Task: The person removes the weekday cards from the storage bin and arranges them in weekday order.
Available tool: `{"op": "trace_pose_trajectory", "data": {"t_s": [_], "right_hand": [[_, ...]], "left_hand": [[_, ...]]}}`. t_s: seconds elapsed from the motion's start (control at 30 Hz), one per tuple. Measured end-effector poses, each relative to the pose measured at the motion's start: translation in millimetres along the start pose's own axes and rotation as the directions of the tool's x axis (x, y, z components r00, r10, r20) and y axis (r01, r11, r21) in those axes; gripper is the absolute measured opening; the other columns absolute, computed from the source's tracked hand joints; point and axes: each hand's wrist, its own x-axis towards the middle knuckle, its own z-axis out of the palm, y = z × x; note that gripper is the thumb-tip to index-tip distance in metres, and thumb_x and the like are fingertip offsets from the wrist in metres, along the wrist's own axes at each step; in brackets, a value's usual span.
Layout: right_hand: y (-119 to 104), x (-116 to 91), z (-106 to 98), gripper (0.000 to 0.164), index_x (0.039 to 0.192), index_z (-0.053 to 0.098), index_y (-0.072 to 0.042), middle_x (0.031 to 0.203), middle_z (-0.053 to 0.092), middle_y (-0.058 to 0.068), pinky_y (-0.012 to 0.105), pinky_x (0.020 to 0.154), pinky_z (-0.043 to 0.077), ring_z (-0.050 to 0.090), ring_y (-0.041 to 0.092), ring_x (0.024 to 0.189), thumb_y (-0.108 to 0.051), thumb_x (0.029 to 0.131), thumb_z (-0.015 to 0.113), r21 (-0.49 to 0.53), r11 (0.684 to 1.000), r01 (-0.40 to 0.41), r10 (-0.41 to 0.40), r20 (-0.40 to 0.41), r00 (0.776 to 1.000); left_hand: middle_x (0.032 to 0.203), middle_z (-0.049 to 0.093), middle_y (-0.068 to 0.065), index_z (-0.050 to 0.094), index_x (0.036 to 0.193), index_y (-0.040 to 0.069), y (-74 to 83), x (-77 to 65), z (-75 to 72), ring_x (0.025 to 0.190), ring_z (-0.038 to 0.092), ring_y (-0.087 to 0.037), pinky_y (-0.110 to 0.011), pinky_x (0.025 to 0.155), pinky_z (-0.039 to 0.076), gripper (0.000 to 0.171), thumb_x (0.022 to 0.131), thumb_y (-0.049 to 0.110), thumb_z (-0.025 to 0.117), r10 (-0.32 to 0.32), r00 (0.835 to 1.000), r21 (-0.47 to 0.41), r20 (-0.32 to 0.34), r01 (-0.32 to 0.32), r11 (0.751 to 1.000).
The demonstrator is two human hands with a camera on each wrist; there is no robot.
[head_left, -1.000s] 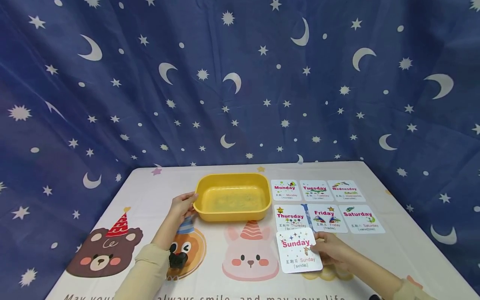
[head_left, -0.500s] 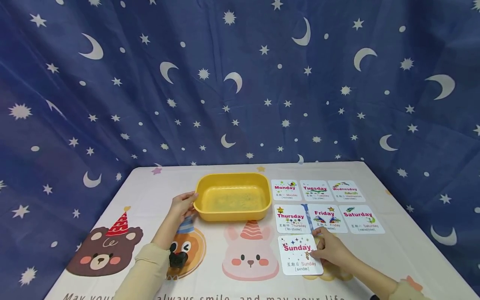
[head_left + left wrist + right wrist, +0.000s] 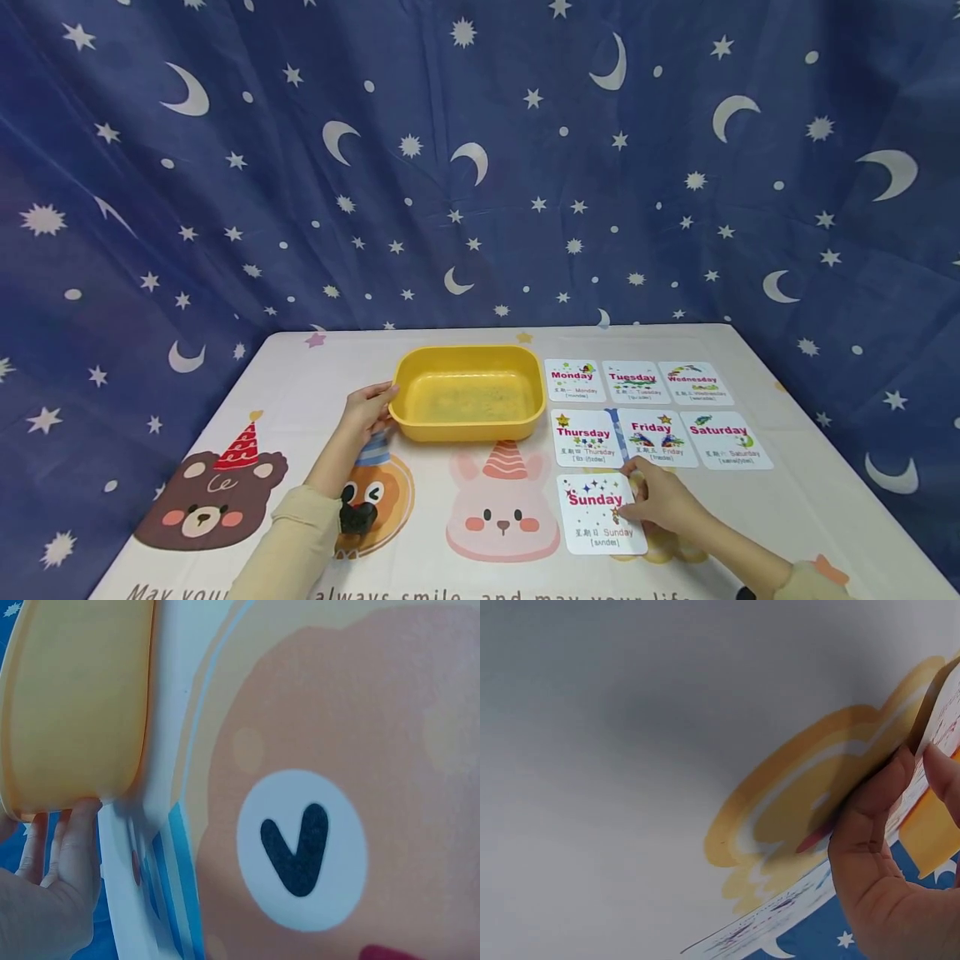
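Note:
My left hand (image 3: 369,408) holds the left rim of a yellow plastic basin (image 3: 468,432). In the left wrist view, its fingers (image 3: 77,836) touch the basin's outer wall (image 3: 79,712). The white Sunday card (image 3: 592,523) is in front of the Thursday card (image 3: 583,446), with a narrow gap between them. Its right edge is pinched between thumb and fingers of my right hand (image 3: 663,498). The right wrist view shows that card (image 3: 946,701) slightly tilted off the cloth, most of its face out of frame.
Monday (image 3: 573,390), Tuesday (image 3: 637,394) and Wednesday (image 3: 696,393) cards form the back row, right of the basin. Friday (image 3: 656,448) and Saturday (image 3: 726,450) cards lie beside Thursday. A cartoon-printed cloth (image 3: 330,362) covers the table; a blue star-and-moon curtain (image 3: 450,217) hangs behind.
The Sunday card has come slightly toward me and straightened, no longer overlapping the Thursday card's lower edge. My right hand moved with it. My left hand and the basin stayed put.

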Motion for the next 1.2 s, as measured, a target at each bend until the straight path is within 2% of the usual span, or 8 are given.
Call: {"op": "trace_pose_trajectory", "data": {"t_s": [0.23, 0.4, 0.6, 0.7, 0.9, 1.07, 1.13, 1.2], "right_hand": [[-1, 1, 0, 0.049, 0.109, 0.052, -0.003, 0.062, 0.047, 0.002, 0.013, 0.039, 0.032, 0.047, 0.012, 0.044, -0.01, 0.069, 0.08, -0.081, 0.997, 0.001, -0.002, -0.01, 1.0], [0, 0, -6, 0.047, 0.111, 0.05, 0.0, 0.063, 0.047, 0.002, 0.013, 0.041, 0.035, 0.048, 0.012, 0.046, -0.015, 0.076, 0.077, -0.026, 1.0, 0.008, -0.006, 0.058, 0.998], [-3, 0, -20, 0.037, 0.113, 0.048, 0.002, 0.066, 0.045, 0.003, 0.015, 0.042, 0.033, 0.042, 0.012, 0.049, -0.013, 0.085, 0.067, 0.04, 0.999, -0.021, 0.018, 0.075, 0.997], [-6, 4, -25, 0.028, 0.108, 0.051, 0.0, 0.069, 0.046, 0.003, 0.017, 0.043, 0.036, 0.044, 0.013, 0.051, -0.014, 0.087, 0.064, 0.038, 0.999, -0.033, 0.031, 0.066, 0.997], [-16, 21, -31, 0.02, 0.102, 0.054, -0.001, 0.077, 0.052, 0.004, 0.021, 0.05, 0.043, 0.049, 0.015, 0.064, -0.012, 0.088, 0.062, 0.017, 0.999, 0.031, -0.031, -0.005, 1.0], [-23, 39, -39, 0.016, 0.103, 0.056, 0.002, 0.081, 0.055, 0.005, 0.019, 0.054, 0.042, 0.048, 0.012, 0.067, -0.003, 0.088, 0.057, -0.006, 0.984, 0.18, -0.18, -0.08, 0.98], [-25, 47, -44, 0.015, 0.104, 0.057, 0.002, 0.083, 0.057, 0.006, 0.019, 0.056, 0.044, 0.051, 0.013, 0.071, -0.001, 0.089, 0.056, -0.029, 0.969, 0.246, -0.248, -0.131, 0.96], [-27, 55, -49, 0.015, 0.105, 0.057, 0.001, 0.085, 0.059, 0.007, 0.02, 0.059, 0.046, 0.054, 0.014, 0.074, 0.0, 0.09, 0.056, -0.052, 0.954, 0.294, -0.298, -0.192, 0.935]], "left_hand": [[0.124, 0.054, -0.022, 0.043, 0.136, -0.004, 1.2, 0.3, -0.5, 0.068, 0.064, -0.005, -0.019, 0.06, 0.057, 0.049, 0.095, 0.018, 0.056, -0.005, 1.0, 0.012, 0.004, 0.005, 1.0], [0.12, 0.058, -0.021, 0.044, 0.136, -0.004, -1.2, -0.2, -1.5, 0.069, 0.064, -0.005, -0.02, 0.062, 0.057, 0.048, 0.096, 0.019, 0.055, 0.002, 1.0, 0.01, 0.015, -0.002, 1.0], [0.107, 0.065, -0.014, 0.044, 0.135, -0.005, -3.6, -0.1, -0.4, 0.068, 0.065, -0.005, -0.018, 0.06, 0.056, 0.048, 0.096, 0.02, 0.055, 0.013, 0.999, -0.013, 0.041, -0.012, 1.0], [0.106, 0.066, -0.014, 0.044, 0.134, -0.006, -4.7, -1.1, -0.2, 0.068, 0.065, -0.004, -0.018, 0.06, 0.056, 0.048, 0.096, 0.021, 0.055, 0.014, 0.999, -0.009, 0.038, -0.014, 1.0], [0.112, 0.06, -0.016, 0.045, 0.135, -0.004, -3.8, -4.0, -2.6, 0.068, 0.063, -0.005, -0.02, 0.064, 0.056, 0.046, 0.097, 0.022, 0.052, 0.013, 1.0, 0.052, 0.005, -0.013, 0.999], [0.126, 0.052, -0.027, 0.047, 0.134, -0.002, 1.9, -8.9, -4.2, 0.094, 0.063, -0.021, -0.021, 0.068, 0.057, 0.043, 0.098, 0.02, 0.05, 0.142, 0.989, 0.156, -0.031, -0.136, 0.978], [0.129, 0.051, -0.028, 0.048, 0.134, -0.002, 3.7, -9.9, -4.0, 0.104, 0.059, -0.031, -0.027, 0.07, 0.058, 0.041, 0.097, 0.018, 0.051, 0.23, 0.972, 0.237, -0.043, -0.214, 0.948], [0.129, 0.052, -0.027, 0.05, 0.132, -0.001, 4.7, -9.6, -3.0, 0.111, 0.057, -0.037, -0.034, 0.076, 0.059, 0.041, 0.096, 0.017, 0.053, 0.329, 0.943, 0.35, -0.049, -0.292, 0.89]]}}
